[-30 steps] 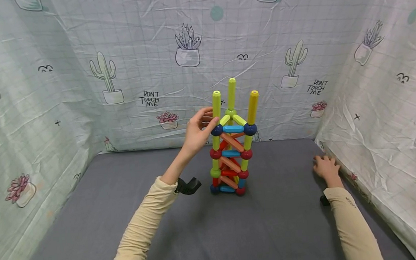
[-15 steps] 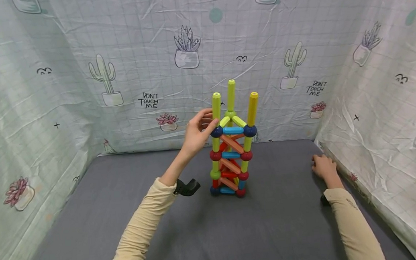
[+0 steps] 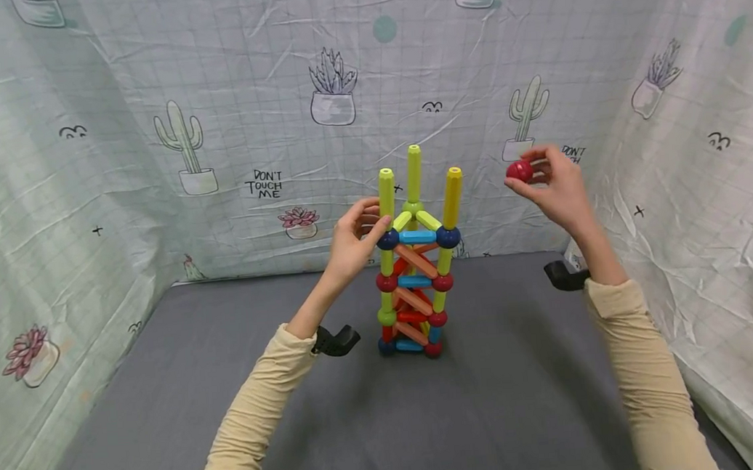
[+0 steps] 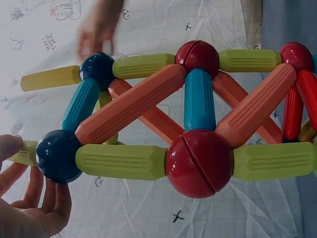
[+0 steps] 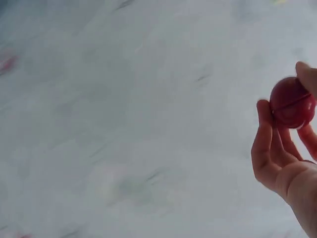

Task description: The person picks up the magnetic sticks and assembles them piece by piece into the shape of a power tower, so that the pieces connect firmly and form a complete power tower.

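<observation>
A tall tower (image 3: 413,283) of coloured rods and balls stands upright on the table. Three rods rise from its top: a green rod (image 3: 387,193) at left, another green rod (image 3: 414,174) at the back and a yellow rod (image 3: 452,197) at right. My left hand (image 3: 353,242) pinches the left green rod just above a dark blue ball (image 4: 58,156). To the right of the tower, my right hand (image 3: 560,187) is raised and holds a red ball (image 3: 519,172) between thumb and fingers. In the right wrist view the red ball (image 5: 292,102) shows a seam across it.
The grey table (image 3: 493,401) reaches from the tower toward me. A patterned curtain (image 3: 242,91) hangs behind it and along both sides. Each wrist carries a black camera mount (image 3: 336,341).
My right hand has risen from the table's right edge and moved toward the tower, now with a red ball in its fingers. The left hand keeps its place on the rod.
</observation>
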`<state>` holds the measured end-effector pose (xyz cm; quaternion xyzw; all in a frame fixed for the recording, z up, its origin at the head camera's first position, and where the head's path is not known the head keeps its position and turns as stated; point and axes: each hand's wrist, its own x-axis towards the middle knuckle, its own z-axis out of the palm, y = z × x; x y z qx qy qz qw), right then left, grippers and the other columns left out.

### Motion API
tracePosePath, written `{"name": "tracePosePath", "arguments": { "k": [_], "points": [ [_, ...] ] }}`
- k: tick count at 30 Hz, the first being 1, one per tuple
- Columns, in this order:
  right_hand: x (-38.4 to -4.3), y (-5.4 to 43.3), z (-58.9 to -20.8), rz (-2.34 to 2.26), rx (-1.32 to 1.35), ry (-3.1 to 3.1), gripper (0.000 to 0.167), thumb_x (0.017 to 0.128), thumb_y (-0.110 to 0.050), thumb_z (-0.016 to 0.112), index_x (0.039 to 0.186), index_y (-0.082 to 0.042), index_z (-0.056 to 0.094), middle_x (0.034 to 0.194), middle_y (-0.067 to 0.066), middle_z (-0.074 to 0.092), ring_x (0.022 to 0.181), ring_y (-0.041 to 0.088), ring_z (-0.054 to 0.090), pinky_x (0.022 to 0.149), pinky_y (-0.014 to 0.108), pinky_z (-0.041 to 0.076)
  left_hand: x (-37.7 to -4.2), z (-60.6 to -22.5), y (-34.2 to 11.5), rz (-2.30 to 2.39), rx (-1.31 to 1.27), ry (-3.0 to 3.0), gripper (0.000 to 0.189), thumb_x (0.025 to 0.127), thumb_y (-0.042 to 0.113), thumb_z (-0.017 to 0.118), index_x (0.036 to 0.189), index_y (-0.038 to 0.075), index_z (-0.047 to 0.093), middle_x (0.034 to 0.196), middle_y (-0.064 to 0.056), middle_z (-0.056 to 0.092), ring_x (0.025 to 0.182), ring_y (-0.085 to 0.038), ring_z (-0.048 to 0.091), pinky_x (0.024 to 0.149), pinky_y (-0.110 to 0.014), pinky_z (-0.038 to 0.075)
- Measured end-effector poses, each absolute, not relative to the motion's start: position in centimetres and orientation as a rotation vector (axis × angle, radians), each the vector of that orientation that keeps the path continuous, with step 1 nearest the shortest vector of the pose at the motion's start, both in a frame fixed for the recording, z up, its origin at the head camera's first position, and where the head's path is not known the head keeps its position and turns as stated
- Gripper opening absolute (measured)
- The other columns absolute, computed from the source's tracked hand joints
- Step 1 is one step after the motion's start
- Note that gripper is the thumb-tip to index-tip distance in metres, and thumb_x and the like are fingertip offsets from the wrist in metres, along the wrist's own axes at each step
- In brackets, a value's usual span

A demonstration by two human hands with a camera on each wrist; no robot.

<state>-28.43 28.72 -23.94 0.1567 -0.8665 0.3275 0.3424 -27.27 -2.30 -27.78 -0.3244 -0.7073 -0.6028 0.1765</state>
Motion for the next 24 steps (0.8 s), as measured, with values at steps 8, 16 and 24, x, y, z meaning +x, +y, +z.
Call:
{"name": "tracePosePath", "arguments": {
  "k": [8,16,24],
  "points": [
    [-28.9,21.0,-16.4,0.817,0.706,-2.307,0.040,0.081,-0.024,0.064,0.117,-0.009,0.057,0.114,0.007,0.059,0.093,0.014,0.056,0.077,0.016,0.045,-28.2,-28.6,-2.5,-1.688,-0.946,-1.971,0.029,0.088,0.009,0.054,0.116,0.000,0.052,0.104,-0.020,0.057,0.090,-0.028,0.058,0.076,-0.031,0.049],
    [-31.3,18.3,-15.6,0.797,0.785,-2.409,0.040,0.083,-0.024,0.061,0.121,-0.012,0.056,0.118,0.008,0.056,0.100,0.020,0.056,0.086,0.035,0.047,-28.2,-28.5,-2.2,-1.693,-0.942,-1.977,0.029,0.088,0.010,0.054,0.115,0.001,0.053,0.103,-0.020,0.057,0.090,-0.028,0.058,0.080,-0.042,0.048],
    [-32.6,17.9,-16.1,0.865,0.791,-2.477,0.040,0.085,-0.024,0.059,0.123,-0.012,0.053,0.121,0.009,0.056,0.106,0.024,0.055,0.088,0.038,0.046,-28.1,-28.3,-2.3,-1.676,-0.912,-1.988,0.029,0.088,0.009,0.054,0.115,0.000,0.053,0.101,-0.020,0.057,0.089,-0.028,0.059,0.078,-0.037,0.050]
  ]
}}
